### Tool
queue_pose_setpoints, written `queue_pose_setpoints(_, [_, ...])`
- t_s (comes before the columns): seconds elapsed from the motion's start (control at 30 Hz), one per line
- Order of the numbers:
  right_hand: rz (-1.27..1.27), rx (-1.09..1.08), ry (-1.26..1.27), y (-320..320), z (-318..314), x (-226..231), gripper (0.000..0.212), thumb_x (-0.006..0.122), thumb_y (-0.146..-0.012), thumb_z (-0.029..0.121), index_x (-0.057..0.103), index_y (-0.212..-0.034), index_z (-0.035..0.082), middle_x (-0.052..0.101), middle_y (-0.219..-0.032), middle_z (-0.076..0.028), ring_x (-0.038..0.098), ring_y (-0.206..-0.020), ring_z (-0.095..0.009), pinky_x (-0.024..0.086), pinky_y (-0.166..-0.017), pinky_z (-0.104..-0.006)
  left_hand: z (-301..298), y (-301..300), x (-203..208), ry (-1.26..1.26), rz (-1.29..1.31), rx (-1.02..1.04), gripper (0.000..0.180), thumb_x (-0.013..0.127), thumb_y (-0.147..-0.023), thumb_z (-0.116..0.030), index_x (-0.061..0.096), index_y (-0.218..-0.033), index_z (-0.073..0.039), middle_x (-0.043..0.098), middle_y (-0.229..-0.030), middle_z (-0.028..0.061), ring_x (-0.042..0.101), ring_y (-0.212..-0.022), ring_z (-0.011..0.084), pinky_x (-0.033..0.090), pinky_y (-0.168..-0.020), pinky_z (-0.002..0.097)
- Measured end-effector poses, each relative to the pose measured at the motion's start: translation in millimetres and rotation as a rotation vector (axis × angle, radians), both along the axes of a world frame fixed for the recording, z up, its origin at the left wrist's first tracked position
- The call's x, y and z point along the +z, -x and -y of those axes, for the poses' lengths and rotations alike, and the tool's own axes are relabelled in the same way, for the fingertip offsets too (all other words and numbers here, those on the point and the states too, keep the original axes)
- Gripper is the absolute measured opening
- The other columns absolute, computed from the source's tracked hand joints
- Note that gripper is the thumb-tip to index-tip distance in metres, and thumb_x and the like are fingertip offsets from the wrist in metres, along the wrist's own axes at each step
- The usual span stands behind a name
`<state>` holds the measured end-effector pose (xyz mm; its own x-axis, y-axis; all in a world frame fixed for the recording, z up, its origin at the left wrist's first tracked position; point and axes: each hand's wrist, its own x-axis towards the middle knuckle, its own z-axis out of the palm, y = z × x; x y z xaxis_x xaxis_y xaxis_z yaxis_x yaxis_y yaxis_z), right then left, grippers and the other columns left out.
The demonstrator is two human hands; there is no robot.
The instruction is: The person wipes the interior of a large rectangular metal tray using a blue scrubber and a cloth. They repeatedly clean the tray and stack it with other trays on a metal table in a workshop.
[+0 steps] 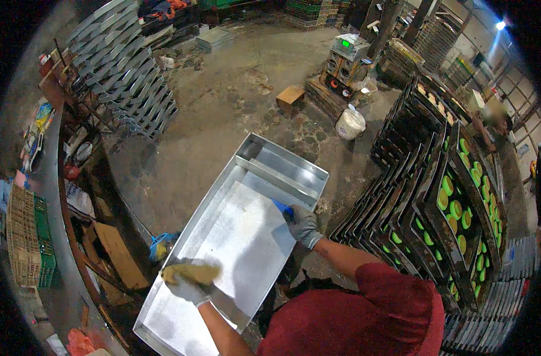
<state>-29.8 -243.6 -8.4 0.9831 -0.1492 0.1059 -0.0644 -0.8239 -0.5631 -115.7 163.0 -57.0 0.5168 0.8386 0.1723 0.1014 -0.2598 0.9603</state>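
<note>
A large, shallow silver metal tray (246, 219) lies slanted in front of me. A raised metal strip crosses its far end; I cannot tell whether it is a divider or the rim of a stacked tray. My left hand (191, 291), in a pale glove, is closed on a yellowish-brown, soft-looking piece (193, 272) over the tray's left side. Whether this is a sponge, cloth or brush does not show. At the right edge, my right hand (306, 228), in a grey glove, is closed around a small blue object (281, 206), partly hidden by the fingers.
Dark racked trays with green round moulds (454, 207) stand close on my right. Stacked silver trays (125, 71) rise at far left. A white bucket (350, 123), cardboard box (290, 98) and scale (350, 45) are ahead. A crate (22, 237) sits on the left-hand counter.
</note>
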Motion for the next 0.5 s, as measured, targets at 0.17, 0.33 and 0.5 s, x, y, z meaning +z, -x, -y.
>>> queue_pose_setpoints(0.17, [0.126, -0.113, -0.048, -36.0, 43.1, -13.4, 0.028, 0.069, -0.095, 0.035, 0.068, -0.101, 0.008, 0.069, -0.083, -0.021, 0.068, -0.078, -0.041, 0.052, -0.068, -0.0492, -93.7, 82.8, 13.2, 0.041, -0.088, 0.243, 0.042, 0.060, -0.102, -0.034, 0.055, -0.131, -0.004, 0.061, -0.124, 0.0140, 0.059, -0.109, 0.0275, 0.048, -0.096, 0.0400])
queue_pose_setpoints(0.33, [0.160, -0.156, 0.029, -30.4, 42.3, -37.6, 0.028, 0.068, -0.096, 0.034, 0.069, -0.098, 0.007, 0.068, -0.079, -0.019, 0.068, -0.074, -0.040, 0.051, -0.066, -0.0483, -96.6, 35.1, -1.9, -0.055, -0.099, 0.381, 0.034, 0.062, -0.101, -0.034, 0.060, -0.118, -0.005, 0.064, -0.107, 0.0113, 0.062, -0.090, 0.0253, 0.052, -0.081, 0.0391])
queue_pose_setpoints(0.5, [0.209, -0.142, -0.087, -35.7, 42.1, -46.9, 0.025, 0.068, -0.097, 0.031, 0.069, -0.098, 0.006, 0.068, -0.079, -0.019, 0.067, -0.072, -0.040, 0.052, -0.065, -0.0472, 30.4, -86.9, -26.6, -0.010, 0.085, 0.291, 0.034, 0.062, -0.099, -0.037, 0.065, -0.108, -0.005, 0.065, -0.091, 0.0074, 0.062, -0.078, 0.0233, 0.054, -0.073, 0.0397])
